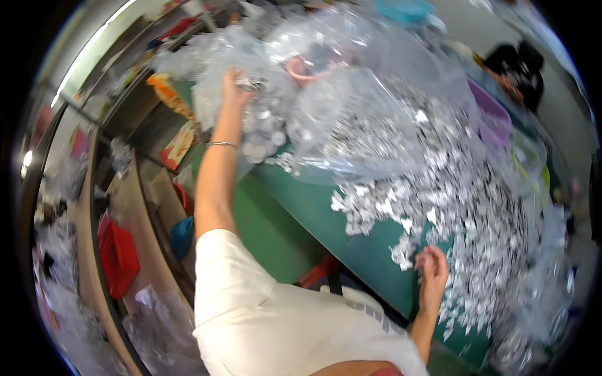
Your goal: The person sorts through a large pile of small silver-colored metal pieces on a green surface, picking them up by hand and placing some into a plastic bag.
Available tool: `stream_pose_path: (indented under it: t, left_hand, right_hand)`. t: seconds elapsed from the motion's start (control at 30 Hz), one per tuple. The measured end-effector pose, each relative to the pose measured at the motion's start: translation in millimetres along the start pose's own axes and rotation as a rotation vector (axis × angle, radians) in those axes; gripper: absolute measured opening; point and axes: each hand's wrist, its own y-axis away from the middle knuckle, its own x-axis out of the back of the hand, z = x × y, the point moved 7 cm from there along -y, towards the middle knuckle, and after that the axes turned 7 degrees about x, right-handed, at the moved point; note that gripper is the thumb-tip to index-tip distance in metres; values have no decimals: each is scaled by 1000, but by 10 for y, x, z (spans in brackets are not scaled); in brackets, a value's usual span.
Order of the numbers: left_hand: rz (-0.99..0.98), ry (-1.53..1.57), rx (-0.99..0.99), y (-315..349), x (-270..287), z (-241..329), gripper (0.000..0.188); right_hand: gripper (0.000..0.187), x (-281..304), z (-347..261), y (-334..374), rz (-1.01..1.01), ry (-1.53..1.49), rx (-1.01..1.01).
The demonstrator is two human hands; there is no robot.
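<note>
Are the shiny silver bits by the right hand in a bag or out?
Out: the silver pieces lie loose on the green tabletop beside the right hand.

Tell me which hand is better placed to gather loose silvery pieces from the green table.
Right, I judge: the right hand is close beside the loose silvery pieces on the green table. The left hand is stretched far forward, near the pale round discs.

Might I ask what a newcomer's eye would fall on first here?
Probably the broad heap of small silvery pieces across the right of the green table. Next, the outstretched left hand beside clear plastic toward the upper left, and a bright red item at lower left.
</note>
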Motion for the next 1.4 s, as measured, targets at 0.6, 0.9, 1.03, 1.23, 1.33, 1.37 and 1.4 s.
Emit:
stream_pose_path:
  t: [0.6, 0.9, 1.03, 1.23, 1.33, 1.37, 1.4]
  left_hand:
    - [-234, -756, -1174, 3177, -481, -1033, 23]
    - [-1050, -1060, -604, 4014, -1850, -2503, 37]
    - [-1173, -1222, -762, 4161, -2204, -2805, 42]
    - [-1369, -1374, -1038, 4227, -2227, -3067, 41]
    - [-1416, -1343, -997, 4212, -2193, -2975, 33]
    - [-1429, -1367, -979, 4182, -2157, -2960, 30]
    - [-1374, -1276, -952, 4122, -2143, -2928, 24]
  right_hand:
    - [17, 920, -329, -329, 143, 987, 303]
    - [19, 473, -263, -600, 45, 1347, 535]
    - [18, 430, -247, -597, -10, 1358, 522]
    - [16, 948, -486, -299, 67, 772, 31]
    - [18, 1282, -250, -205, 81, 79, -61]
    - [19, 1242, -261, -197, 49, -97, -41]
    - [22, 1196, -296, -187, 17, -272, -20]
